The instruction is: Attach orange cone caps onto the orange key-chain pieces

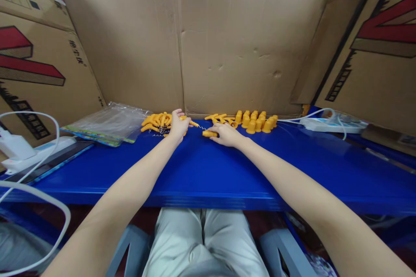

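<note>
My left hand reaches into a heap of orange plastic handle pieces with small metal springs at the far side of the blue table; its fingers curl into the heap, and what they grip is hidden. My right hand lies closed on a short orange cylinder piece resting on the table. Behind that hand lie a few more orange pieces. To the right stands a cluster of several orange cone-shaped caps.
Cardboard walls enclose the table at the back and both sides. Clear plastic bags lie at the left. A white charger with cable sits far left. A white power strip with cords lies at the right.
</note>
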Action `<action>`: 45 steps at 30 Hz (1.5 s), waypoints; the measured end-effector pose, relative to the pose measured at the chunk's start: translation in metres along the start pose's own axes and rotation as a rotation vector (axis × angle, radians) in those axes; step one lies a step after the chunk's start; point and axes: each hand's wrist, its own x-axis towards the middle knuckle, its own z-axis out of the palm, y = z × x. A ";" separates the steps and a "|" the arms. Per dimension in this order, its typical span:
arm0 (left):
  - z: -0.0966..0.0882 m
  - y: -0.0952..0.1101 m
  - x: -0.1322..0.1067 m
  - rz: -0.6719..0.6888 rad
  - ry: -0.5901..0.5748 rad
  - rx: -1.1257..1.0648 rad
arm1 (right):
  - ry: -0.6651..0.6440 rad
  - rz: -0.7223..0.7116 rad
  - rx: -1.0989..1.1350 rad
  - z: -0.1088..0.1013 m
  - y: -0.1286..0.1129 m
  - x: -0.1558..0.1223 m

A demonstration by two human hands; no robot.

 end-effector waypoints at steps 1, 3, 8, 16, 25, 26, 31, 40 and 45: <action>0.000 -0.001 0.000 0.008 -0.003 0.012 | -0.003 0.005 -0.001 0.001 0.001 0.000; 0.000 -0.004 0.002 0.028 -0.006 0.038 | -0.003 0.012 0.011 0.003 0.004 0.000; -0.001 -0.008 0.004 0.080 -0.008 0.096 | 0.006 0.001 0.080 0.008 0.013 0.001; -0.004 -0.017 0.010 0.142 0.012 0.125 | 0.020 -0.020 0.155 0.012 0.018 0.002; 0.000 -0.007 -0.003 -0.079 -0.257 0.042 | 0.084 0.045 0.207 0.011 0.015 0.004; -0.001 -0.006 -0.004 -0.103 -0.341 0.056 | 0.089 0.052 0.194 0.011 0.016 0.004; -0.006 -0.008 -0.006 -0.196 -0.526 0.162 | 0.129 0.102 0.121 0.013 0.022 0.002; -0.009 -0.019 0.001 -0.065 -0.591 0.292 | 0.081 0.159 0.002 0.004 0.016 -0.002; -0.012 -0.024 0.006 0.101 -0.632 0.453 | 0.067 0.149 -0.002 0.002 0.012 -0.001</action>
